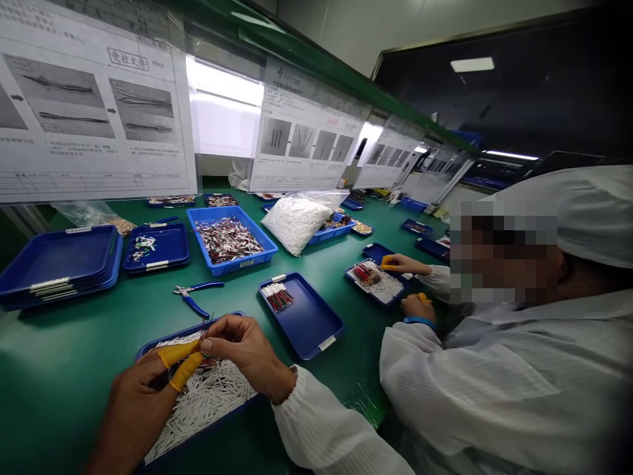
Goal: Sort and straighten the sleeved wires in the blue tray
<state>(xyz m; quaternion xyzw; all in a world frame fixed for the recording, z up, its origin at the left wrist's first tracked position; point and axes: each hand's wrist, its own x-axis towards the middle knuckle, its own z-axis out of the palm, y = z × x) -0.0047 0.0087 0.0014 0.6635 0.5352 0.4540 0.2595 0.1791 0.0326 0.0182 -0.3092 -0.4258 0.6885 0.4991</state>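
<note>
My left hand (136, 396), with yellow finger cots on its thumb and finger, pinches a thin wire piece (208, 324) whose fine ends stick up. Fingertips of my right hand (250, 353) close on the same piece, touching the left fingertips. Both hands are above a blue tray (198, 437) full of short white tubes (212, 399); some dark red wire pieces lie on them, partly hidden by the hands. Just beyond lie blue-handled wire cutters (195, 290), jaws apart. To the right, another blue tray (309, 323) holds a row of red wires with white ends (278, 297).
Behind are a blue bin (232, 269) of wire pieces, a bag of white tubes (297, 221), a small tray (173, 247) and stacked trays (59, 264). Instruction sheets (306, 125) hang above. On the right, a co-worker (475, 369) works over another tray (378, 297).
</note>
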